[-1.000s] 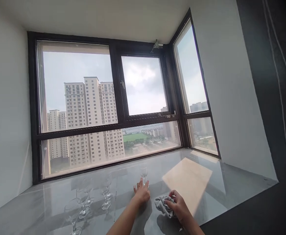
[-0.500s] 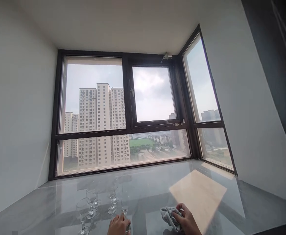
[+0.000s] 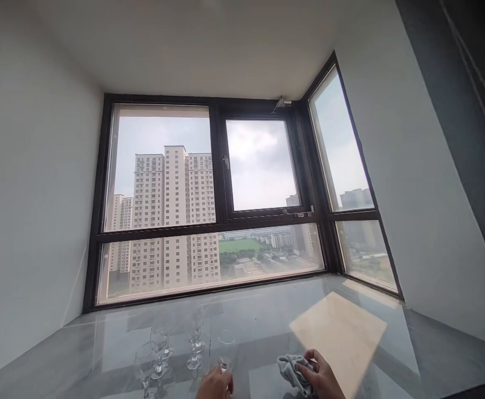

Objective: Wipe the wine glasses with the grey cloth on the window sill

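At the bottom middle, my left hand (image 3: 215,382) is closed around the lower part of a clear stemmed glass (image 3: 226,349), whose faint bowl rises above my fingers. My right hand (image 3: 319,374) pinches a crumpled light grey cloth (image 3: 291,370) over the sill, to the right of the glass. Several more stemmed glasses stand upright to the left of my left hand; the nearest wine glass (image 3: 145,360) is cut off by the lower frame edge. Another wine glass (image 3: 194,346) stands closer to my left hand.
A glossy grey window sill (image 3: 263,316) bears the glasses, with a bright sunlit patch (image 3: 342,332) at the right. Behind it is a dark-framed window (image 3: 159,233) in a corner, with pale walls (image 3: 30,194) on both sides.
My left hand has shifted slightly right with the glass. My right hand still holds the cloth, and the whole view has tilted slightly.
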`<state>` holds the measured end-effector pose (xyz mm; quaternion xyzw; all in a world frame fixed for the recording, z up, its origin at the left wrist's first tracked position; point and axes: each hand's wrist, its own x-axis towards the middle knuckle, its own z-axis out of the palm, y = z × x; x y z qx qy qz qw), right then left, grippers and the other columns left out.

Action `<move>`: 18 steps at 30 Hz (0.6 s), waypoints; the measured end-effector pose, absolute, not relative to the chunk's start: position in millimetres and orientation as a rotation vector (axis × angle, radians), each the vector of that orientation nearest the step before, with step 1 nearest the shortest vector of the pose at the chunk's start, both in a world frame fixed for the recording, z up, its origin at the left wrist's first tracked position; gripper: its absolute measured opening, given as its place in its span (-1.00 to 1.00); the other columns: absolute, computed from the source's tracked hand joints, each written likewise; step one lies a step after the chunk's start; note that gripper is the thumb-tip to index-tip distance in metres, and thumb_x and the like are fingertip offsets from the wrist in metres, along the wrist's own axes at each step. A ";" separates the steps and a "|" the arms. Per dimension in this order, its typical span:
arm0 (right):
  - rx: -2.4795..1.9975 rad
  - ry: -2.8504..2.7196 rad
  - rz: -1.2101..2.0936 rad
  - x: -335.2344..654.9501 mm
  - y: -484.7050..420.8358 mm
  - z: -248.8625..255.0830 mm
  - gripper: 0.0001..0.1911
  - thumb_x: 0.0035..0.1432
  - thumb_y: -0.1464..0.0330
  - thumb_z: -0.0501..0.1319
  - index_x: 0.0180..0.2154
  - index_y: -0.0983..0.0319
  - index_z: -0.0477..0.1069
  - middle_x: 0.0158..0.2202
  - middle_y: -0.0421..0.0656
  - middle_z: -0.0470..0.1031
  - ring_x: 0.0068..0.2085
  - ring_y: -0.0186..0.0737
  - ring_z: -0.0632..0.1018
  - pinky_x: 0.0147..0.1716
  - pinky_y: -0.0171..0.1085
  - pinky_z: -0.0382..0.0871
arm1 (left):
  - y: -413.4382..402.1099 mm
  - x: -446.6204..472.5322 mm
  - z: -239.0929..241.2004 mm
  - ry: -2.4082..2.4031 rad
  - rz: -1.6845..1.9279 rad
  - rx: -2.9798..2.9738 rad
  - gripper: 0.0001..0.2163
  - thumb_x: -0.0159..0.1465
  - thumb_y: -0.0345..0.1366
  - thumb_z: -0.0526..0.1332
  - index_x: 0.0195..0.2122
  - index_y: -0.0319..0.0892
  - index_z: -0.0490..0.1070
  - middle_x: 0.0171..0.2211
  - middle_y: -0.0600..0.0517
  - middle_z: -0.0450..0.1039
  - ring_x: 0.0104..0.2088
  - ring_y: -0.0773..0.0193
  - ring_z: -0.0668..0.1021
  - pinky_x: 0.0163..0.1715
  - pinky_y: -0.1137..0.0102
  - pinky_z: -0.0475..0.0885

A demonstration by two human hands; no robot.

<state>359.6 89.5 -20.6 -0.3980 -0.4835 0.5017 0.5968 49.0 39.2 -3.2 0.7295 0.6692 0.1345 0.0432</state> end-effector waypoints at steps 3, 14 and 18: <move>-0.917 -1.113 1.167 360.5 90.8 -22.7 -0.41 -0.40 -0.04 0.45 -0.48 0.11 0.19 -0.53 -0.18 0.55 -0.47 -0.09 0.58 -0.45 -0.23 0.38 | 59.3 80.4 5.0 2.024 0.543 2.278 -0.65 0.14 -0.63 0.00 -0.25 -0.12 0.48 -0.05 -0.03 0.54 0.01 0.21 0.52 0.03 0.38 0.30; -1.157 -0.963 0.749 318.2 97.3 -7.5 -0.53 -0.26 -0.02 0.40 -0.48 0.08 0.23 -0.56 -0.22 0.48 -0.45 -0.10 0.54 -0.45 -0.23 0.37 | 72.7 83.9 -14.4 1.984 1.253 2.142 -0.69 0.30 -0.48 -0.04 -0.03 -0.10 0.35 -0.09 -0.09 0.61 -0.12 0.16 0.63 -0.09 0.33 0.46; -1.133 -1.032 0.651 292.5 92.9 -7.8 -0.58 -0.20 0.02 0.38 -0.44 0.10 0.28 -0.49 -0.19 0.53 -0.39 -0.09 0.57 -0.38 -0.23 0.42 | 72.2 82.3 -10.0 2.115 1.193 2.094 -0.66 0.38 -0.39 -0.07 0.09 -0.07 0.36 -0.05 -0.08 0.63 -0.07 0.12 0.65 -0.09 0.31 0.48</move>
